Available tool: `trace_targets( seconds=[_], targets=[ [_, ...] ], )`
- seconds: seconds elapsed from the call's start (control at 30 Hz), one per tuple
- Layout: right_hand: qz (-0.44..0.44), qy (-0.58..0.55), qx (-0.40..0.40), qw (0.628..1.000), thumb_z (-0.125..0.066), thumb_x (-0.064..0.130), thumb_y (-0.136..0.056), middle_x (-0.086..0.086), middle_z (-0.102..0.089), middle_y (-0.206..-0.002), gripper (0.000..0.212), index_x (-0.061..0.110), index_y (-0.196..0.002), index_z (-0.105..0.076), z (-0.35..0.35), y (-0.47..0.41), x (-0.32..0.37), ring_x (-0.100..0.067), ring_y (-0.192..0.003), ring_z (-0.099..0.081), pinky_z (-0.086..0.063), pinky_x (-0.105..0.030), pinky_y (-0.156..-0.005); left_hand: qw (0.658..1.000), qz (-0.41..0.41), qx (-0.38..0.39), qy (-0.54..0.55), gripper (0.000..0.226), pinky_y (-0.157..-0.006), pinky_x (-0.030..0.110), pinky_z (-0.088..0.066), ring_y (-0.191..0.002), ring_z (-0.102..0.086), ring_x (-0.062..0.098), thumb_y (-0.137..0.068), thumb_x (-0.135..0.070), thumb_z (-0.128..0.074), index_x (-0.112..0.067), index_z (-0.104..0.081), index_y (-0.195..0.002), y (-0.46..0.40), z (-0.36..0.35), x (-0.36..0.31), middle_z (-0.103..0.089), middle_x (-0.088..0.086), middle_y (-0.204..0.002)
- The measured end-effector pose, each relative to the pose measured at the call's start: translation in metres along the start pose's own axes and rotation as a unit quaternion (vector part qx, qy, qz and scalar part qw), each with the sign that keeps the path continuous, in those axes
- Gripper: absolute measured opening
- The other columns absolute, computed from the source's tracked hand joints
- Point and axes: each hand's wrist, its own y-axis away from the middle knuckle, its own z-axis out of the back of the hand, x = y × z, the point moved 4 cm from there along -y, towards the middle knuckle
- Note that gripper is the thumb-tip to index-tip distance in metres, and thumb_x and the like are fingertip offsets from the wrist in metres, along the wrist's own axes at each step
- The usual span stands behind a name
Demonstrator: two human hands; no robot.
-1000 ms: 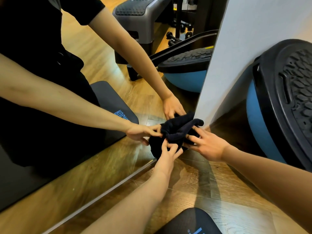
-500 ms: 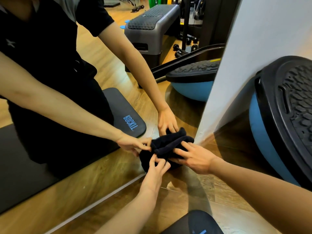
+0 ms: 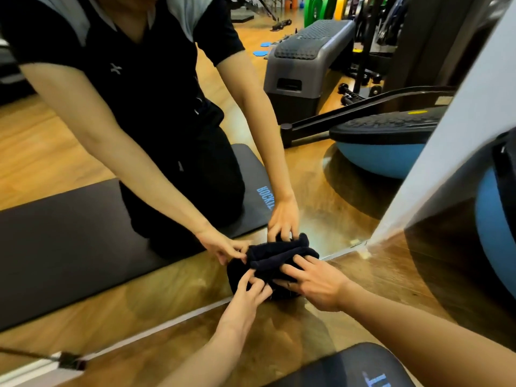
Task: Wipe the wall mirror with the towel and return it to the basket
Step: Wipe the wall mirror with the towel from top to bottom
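- The towel (image 3: 275, 261), dark and bunched into folds, sits at the bottom edge of the wall mirror (image 3: 321, 196), near the mirror's lower right corner, where the glass meets the wooden floor (image 3: 385, 277).
- The left hand (image 3: 245, 291) pinches the towel's near left side with curled fingertips.
- The right hand (image 3: 312, 280) lies over the towel's right side, its fingers spread and bent down onto the cloth; it seems to be grasping the fabric, though the blur leaves the hold a little unclear.
- The 2 hands are close together, both touching the towel.
- In the glass, the reflection shows the person kneeling in a black top, with 2 mirrored hands meeting the same towel.
- A dark mat (image 3: 360, 370) lies on the floor at the bottom edge of the view.
- A blue and black balance trainer (image 3: 494, 219) leans at the right edge, beside a white wall (image 3: 452, 135).
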Motion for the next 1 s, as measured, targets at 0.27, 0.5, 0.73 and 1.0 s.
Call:
trace_targets(
  seconds=[0.27, 0.5, 0.73, 1.0],
  targets=[
    [0.017, -0.048, 0.010, 0.999, -0.072, 0.036, -0.083, -0.008, -0.041, -0.140, 0.080, 0.026, -0.156, -0.039, 0.021, -0.056, 0.061, -0.034, -0.114, -0.049, -0.052, -0.047, -0.098, 0.998, 0.027, 0.031, 0.047, 0.087, -0.120, 0.065, 0.001, -0.147, -0.011, 0.043, -0.104, -0.041, -0.049, -0.001, 0.006, -0.158, 0.069, -0.053, 0.003, 0.000, 0.017, -0.158],
    [0.034, -0.063, 0.000, 0.997, -0.066, 0.039, -0.086, -0.008, -0.039, -0.133, 0.073, 0.025, -0.154, -0.043, 0.037, -0.102, 0.119, -0.032, -0.105, -0.042, -0.053, -0.045, -0.091, 0.993, 0.059, 0.074, 0.070, 0.070, -0.114, 0.068, 0.009, -0.147, -0.012, 0.045, -0.104, -0.032, -0.050, -0.003, -0.017, -0.159, 0.126, -0.096, 0.003, -0.003, 0.020, -0.150],
    [0.061, -0.102, -0.021, 0.993, -0.050, 0.048, -0.090, -0.009, -0.037, -0.137, 0.069, 0.022, -0.154, -0.043, 0.053, -0.151, 0.176, -0.030, -0.108, -0.041, -0.049, -0.045, -0.092, 0.986, 0.064, 0.124, 0.095, 0.063, -0.116, 0.070, 0.010, -0.149, -0.002, 0.052, -0.103, -0.022, -0.050, -0.004, -0.023, -0.158, 0.184, -0.144, -0.003, -0.003, 0.015, -0.160],
    [0.094, -0.115, -0.029, 0.989, -0.052, 0.047, -0.091, -0.009, -0.032, -0.140, 0.074, 0.017, -0.156, -0.037, 0.063, -0.202, 0.234, -0.031, -0.111, -0.038, -0.048, -0.045, -0.093, 0.977, 0.058, 0.154, 0.131, 0.071, -0.106, 0.069, 0.021, -0.150, -0.002, 0.051, -0.105, -0.021, -0.044, -0.002, -0.004, -0.160, 0.242, -0.195, -0.011, -0.006, 0.015, -0.160]
  ],
)
